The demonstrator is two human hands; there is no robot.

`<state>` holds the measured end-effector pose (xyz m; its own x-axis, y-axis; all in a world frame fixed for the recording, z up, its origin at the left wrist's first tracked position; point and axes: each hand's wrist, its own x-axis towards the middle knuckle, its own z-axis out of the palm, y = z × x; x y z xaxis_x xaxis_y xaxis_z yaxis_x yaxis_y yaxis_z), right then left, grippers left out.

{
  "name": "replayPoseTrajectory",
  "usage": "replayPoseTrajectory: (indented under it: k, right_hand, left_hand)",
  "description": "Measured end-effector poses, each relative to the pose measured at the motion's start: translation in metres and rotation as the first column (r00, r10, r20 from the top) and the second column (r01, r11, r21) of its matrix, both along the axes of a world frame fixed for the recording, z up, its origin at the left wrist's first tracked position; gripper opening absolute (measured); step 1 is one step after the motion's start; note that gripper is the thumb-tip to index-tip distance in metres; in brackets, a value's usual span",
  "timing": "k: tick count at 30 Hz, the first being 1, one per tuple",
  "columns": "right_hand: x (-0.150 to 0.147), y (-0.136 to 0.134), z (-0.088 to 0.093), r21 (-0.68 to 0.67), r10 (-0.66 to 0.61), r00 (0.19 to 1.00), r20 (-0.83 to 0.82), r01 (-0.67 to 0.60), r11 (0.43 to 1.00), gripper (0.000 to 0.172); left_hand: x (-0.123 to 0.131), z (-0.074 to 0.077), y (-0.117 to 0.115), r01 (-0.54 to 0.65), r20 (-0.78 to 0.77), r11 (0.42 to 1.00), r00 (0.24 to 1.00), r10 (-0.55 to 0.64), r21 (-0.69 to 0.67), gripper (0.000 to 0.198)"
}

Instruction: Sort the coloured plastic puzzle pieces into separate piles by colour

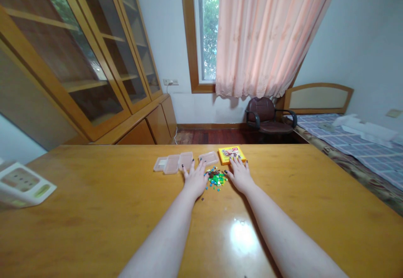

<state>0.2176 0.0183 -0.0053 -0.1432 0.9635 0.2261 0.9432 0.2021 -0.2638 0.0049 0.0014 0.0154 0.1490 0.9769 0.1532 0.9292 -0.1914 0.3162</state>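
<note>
Left hand [195, 180], right hand [242, 177]: fingers spread, gripping nothing | Small coloured pieces [217, 180]: heaped between | Yellow box [224, 156]: at right hand

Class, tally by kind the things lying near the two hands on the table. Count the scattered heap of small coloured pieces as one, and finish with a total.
Clear plastic trays or lids: 4
Yellow box: 1
Heap of small coloured pieces: 1
Total: 6
</note>
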Motion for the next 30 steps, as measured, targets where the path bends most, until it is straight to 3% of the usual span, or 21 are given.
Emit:
replayPoseTrajectory:
  k: [3,6,8,10,15,19,22,27,30]
  right_hand:
    - [-0.004,-0.004,0.005,0.013,0.115,0.993,-0.005,-0.115,0.993,0.062]
    - [-0.006,-0.009,0.012,-0.025,0.273,0.962,-0.001,-0.273,0.962,0.061]
    - [-0.005,-0.01,0.015,-0.074,0.306,0.952,-0.007,-0.306,0.949,0.059]
    - [-0.005,-0.01,0.016,-0.114,0.291,0.957,-0.019,-0.291,0.95,0.059]
    - [-0.005,-0.011,0.02,-0.144,0.266,0.964,-0.027,-0.267,0.953,0.059]
    - [-0.006,-0.012,0.02,-0.163,0.293,0.956,0.0,-0.289,0.943,0.058]
    - [-0.005,-0.007,0.016,-0.172,0.213,0.977,0.028,-0.205,0.964,0.056]
    - [-0.003,0.0,0.009,-0.14,0.04,0.997,0.061,-0.031,0.99,0.056]
    - [-0.005,-0.003,0.01,-0.106,0.007,0.997,0.074,0.001,0.994,0.055]
  left_hand:
    - [-0.002,-0.001,0.002,-0.007,-0.021,1.0,1.0,0.007,0.022,0.055]
    - [-0.007,0.001,0.005,-0.184,-0.056,0.981,0.981,0.187,0.059,0.059]
    - [-0.013,0.002,0.008,-0.267,-0.084,0.963,0.959,0.269,0.035,0.059]
    - [-0.02,0.003,0.01,-0.264,-0.111,0.964,0.959,0.261,-0.013,0.058]
    - [-0.03,0.005,0.014,-0.13,-0.111,0.988,0.986,0.121,-0.077,0.055]
    - [-0.028,0.01,0.012,-0.176,-0.109,0.983,0.977,0.181,0.052,0.044]
    - [-0.023,0.012,0.009,-0.213,-0.148,0.971,0.962,0.228,0.111,0.049]
    - [-0.022,0.01,0.007,-0.223,-0.232,0.974,0.946,0.229,0.051,0.054]
    - [-0.025,0.004,0.009,-0.207,-0.228,0.978,0.952,0.205,0.014,0.055]
